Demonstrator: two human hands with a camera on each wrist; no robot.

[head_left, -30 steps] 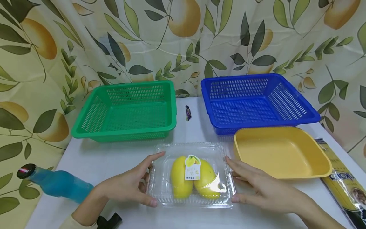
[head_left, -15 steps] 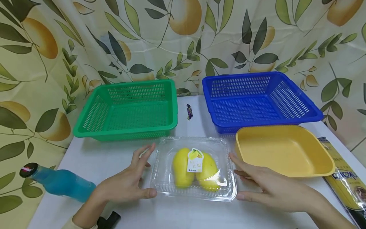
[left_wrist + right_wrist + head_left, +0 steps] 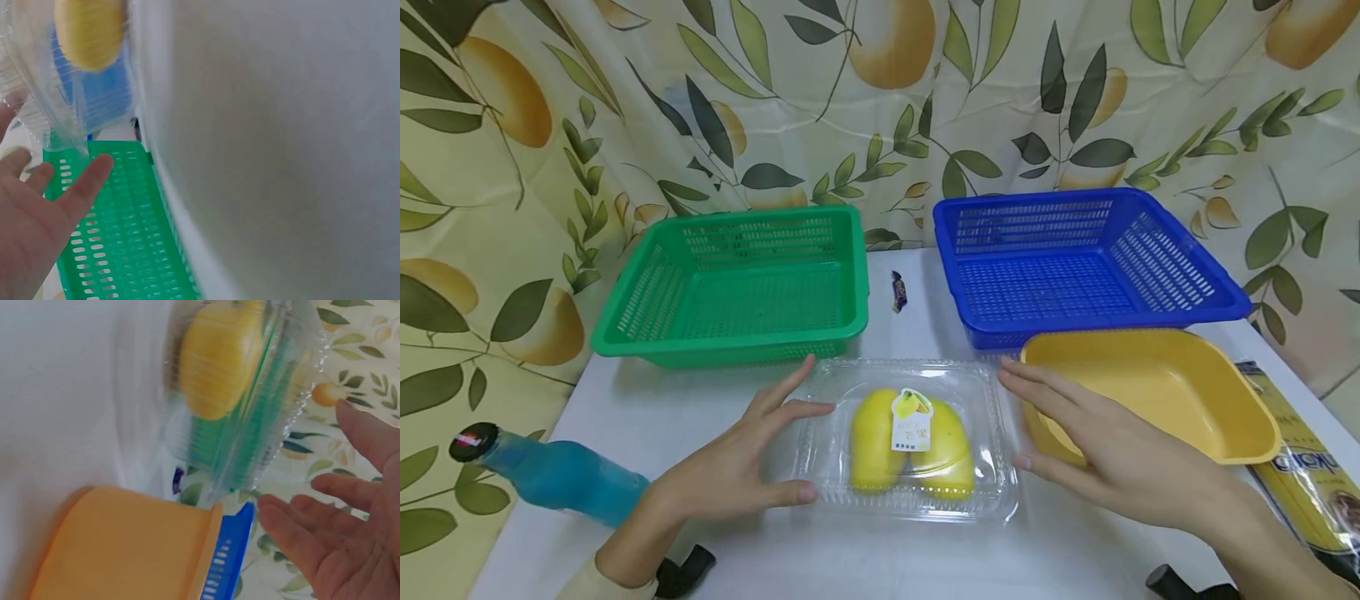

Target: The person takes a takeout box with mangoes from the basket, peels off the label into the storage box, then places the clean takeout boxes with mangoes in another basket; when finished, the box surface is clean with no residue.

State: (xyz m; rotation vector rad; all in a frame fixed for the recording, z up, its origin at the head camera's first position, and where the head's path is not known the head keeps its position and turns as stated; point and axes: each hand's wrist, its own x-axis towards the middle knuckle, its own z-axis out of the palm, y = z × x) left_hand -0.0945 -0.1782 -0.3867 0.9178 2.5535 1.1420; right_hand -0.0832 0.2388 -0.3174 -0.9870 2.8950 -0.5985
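A clear plastic clamshell box (image 3: 985,483) lies in the middle of the table, with two yellow mangoes (image 3: 876,454) and a paper label (image 3: 912,421) visible through its lid. On its left side is my left hand (image 3: 722,467), fingers spread and straight, the fingertips close to the rim. My right hand (image 3: 1112,454) is held at the opposite side with extended fingers, partly in front of the yellow basin. In the right wrist view, a gap shows between my fingers (image 3: 290,534) and the box (image 3: 250,425). Whether the left fingertips touch the box, I cannot tell.
Behind the box stand a green basket (image 3: 730,342) and a blue basket (image 3: 1097,321), with a small wrapped candy (image 3: 898,292) between them. The yellow basin (image 3: 1150,400) and a yellow packet (image 3: 1311,475) are at right. A blue bottle (image 3: 557,475) lies at left.
The box has slid a little away from me, toward the baskets. My fingers have spread off its sides, and my right hand has risen slightly.
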